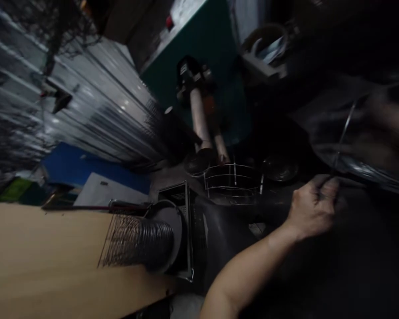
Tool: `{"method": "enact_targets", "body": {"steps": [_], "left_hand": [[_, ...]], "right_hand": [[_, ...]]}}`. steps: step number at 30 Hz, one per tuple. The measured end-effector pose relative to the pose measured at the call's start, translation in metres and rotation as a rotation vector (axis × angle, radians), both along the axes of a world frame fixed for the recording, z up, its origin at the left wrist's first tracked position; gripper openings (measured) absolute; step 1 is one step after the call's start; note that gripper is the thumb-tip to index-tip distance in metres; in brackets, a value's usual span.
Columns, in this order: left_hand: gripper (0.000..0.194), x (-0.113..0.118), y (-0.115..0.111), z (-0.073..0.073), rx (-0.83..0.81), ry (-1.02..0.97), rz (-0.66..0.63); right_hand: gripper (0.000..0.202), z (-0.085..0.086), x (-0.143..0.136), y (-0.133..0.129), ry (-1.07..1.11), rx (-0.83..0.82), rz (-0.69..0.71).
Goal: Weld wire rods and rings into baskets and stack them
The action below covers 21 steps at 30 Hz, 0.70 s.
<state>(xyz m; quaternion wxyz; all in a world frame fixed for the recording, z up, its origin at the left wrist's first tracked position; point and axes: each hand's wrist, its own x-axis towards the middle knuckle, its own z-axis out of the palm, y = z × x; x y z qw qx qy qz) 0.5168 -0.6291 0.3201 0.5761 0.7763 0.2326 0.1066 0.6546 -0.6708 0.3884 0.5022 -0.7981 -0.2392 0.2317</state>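
My left hand (314,206) reaches across from the bottom, its fingers closed around the lower end of a thin metal rod (345,126) that slants up to the right. At the right edge a blurred shape (390,117) looks like my right hand or forearm; its fingers are smeared by motion. Under it lies a shiny, blurred metallic or plastic-wrapped surface (369,170). Left of my left hand, a round wire frame (232,177) with several thin rings stands below the two rod-like arms (199,115) of a machine.
A green machine panel (216,40) rises behind. At lower left, a stack of wire pieces (136,239) lies by a dark tray (189,235) and a wooden board (46,248). Beyond are a blue box (86,166) and clear plastic strips (113,97). A round container (266,42) is at the top.
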Motion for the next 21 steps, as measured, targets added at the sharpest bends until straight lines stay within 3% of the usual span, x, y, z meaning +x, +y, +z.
{"method": "enact_targets", "body": {"steps": [3, 7, 9, 11, 13, 14, 17, 21], "left_hand": [[0.024, -0.03, 0.024, 0.002, 0.068, 0.027, 0.034], [0.029, -0.099, 0.069, 0.014, 0.318, -0.07, 0.006], [0.043, -0.132, 0.104, 0.02, 0.485, -0.18, 0.153], [0.081, -0.149, 0.143, 0.021, 0.618, -0.213, 0.219], [0.109, -0.147, 0.176, 0.013, 0.668, -0.172, 0.151], [0.113, -0.142, 0.188, 0.006, 0.657, -0.16, 0.121], [0.1, -0.121, 0.202, -0.019, 0.586, -0.259, 0.155], [0.087, -0.117, 0.196, -0.043, 0.609, -0.438, 0.28]], "right_hand": [[0.012, -0.028, -0.049, 0.011, 0.0, 0.001, 0.162], [0.009, -0.025, -0.069, 0.045, 0.045, -0.027, 0.158], [0.01, -0.018, -0.067, 0.072, 0.138, 0.056, 0.173], [0.014, -0.016, -0.065, 0.101, 0.261, 0.187, 0.183], [0.014, -0.021, -0.067, 0.127, 0.384, 0.275, 0.156], [0.012, -0.024, -0.069, 0.137, 0.438, 0.293, 0.136], [0.008, -0.033, -0.076, 0.157, 0.532, 0.291, 0.096], [0.007, -0.027, -0.086, 0.163, 0.532, 0.259, 0.11]]}}
